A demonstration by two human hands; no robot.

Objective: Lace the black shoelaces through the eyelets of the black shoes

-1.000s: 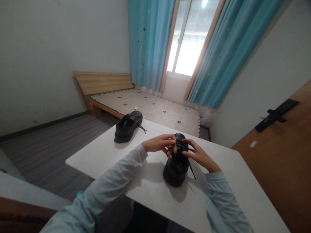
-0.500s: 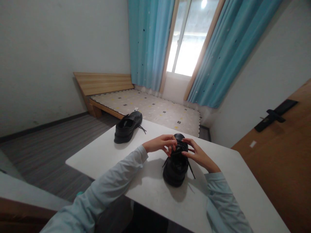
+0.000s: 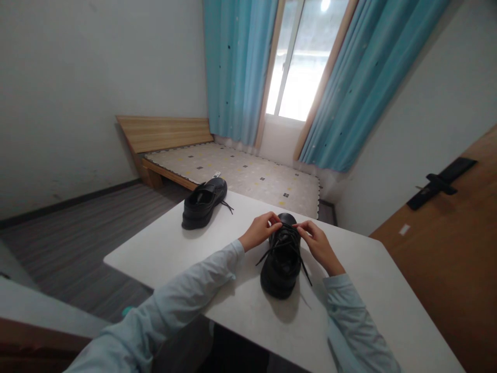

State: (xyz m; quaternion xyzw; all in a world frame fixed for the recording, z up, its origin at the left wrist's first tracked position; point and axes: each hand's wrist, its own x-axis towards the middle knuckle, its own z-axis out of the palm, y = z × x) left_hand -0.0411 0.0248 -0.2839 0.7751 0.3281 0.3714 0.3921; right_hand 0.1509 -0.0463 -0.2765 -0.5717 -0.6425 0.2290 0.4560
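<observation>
A black lace-up shoe [image 3: 278,282] stands upright on the white table [image 3: 229,264], its heel toward me. My left hand [image 3: 260,230] is at the left side of the lacing near the toe, thumb and forefinger pinched on the shoelace [image 3: 286,238]. From the opposite side my right hand [image 3: 316,242] pinches the same lace, its fingertips by the upper eyelets. Both lace ends hang loose, one on each side of the shoe. The second black shoe [image 3: 198,210], laced too, rests at the table's far left edge, out of my hands.
Beyond the table is a bed [image 3: 248,168] with a patterned mattress and a wooden headboard [image 3: 166,132]. Blue curtains [image 3: 240,67] flank a bright window [image 3: 297,88]. To the right is a wooden door [image 3: 446,248] with a black handle [image 3: 440,184].
My fingers have gone from lying across the lacing to pinching the lace at either side of it. The lacing shows more now. Both shoes stay where they were.
</observation>
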